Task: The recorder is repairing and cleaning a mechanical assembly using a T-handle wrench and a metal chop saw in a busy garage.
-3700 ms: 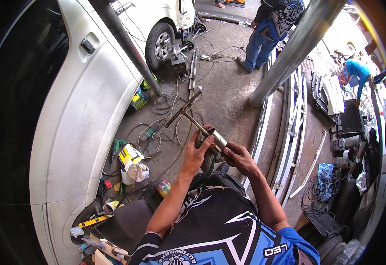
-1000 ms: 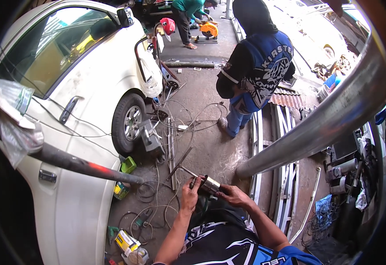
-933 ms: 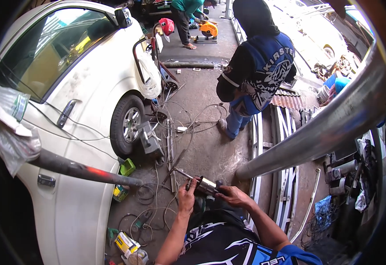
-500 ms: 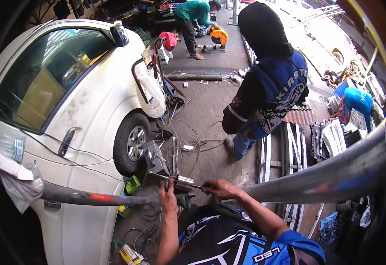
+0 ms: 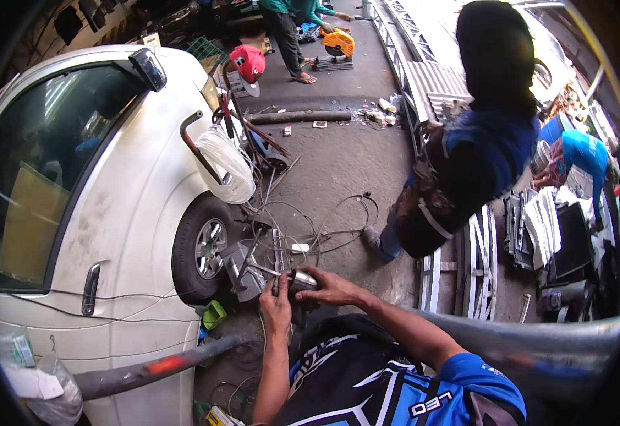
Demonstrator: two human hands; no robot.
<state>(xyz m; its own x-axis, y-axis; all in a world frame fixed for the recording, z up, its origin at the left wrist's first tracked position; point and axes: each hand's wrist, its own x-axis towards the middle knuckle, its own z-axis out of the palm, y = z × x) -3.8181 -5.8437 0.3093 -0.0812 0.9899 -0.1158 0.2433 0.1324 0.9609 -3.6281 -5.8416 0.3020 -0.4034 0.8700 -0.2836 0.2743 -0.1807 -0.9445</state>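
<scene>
My left hand point(image 5: 276, 304) is closed at the near end of a thin T-shaped metal rod point(image 5: 266, 271), where it meets a short shiny metal cylinder point(image 5: 303, 282). My right hand point(image 5: 324, 290) grips that cylinder from the right, fingers curled over it. The rod reaches up and left, in front of a grey metal machine point(image 5: 242, 277) beside the car's wheel. Undersides of both hands are hidden.
A white car point(image 5: 90, 227) stands left. A co-worker point(image 5: 466, 163) in dark blue stands ahead right; others work at an orange saw point(image 5: 338, 44) and at right point(image 5: 583, 156). Cables point(image 5: 345, 216), steel frames point(image 5: 430, 277), a red-marked post point(image 5: 139, 376) and a large pipe point(image 5: 558, 334) surround me.
My view has tilted upward. My right hand has moved left, back onto the cylinder. The dark-clad co-worker has shifted right in the view, leaning over.
</scene>
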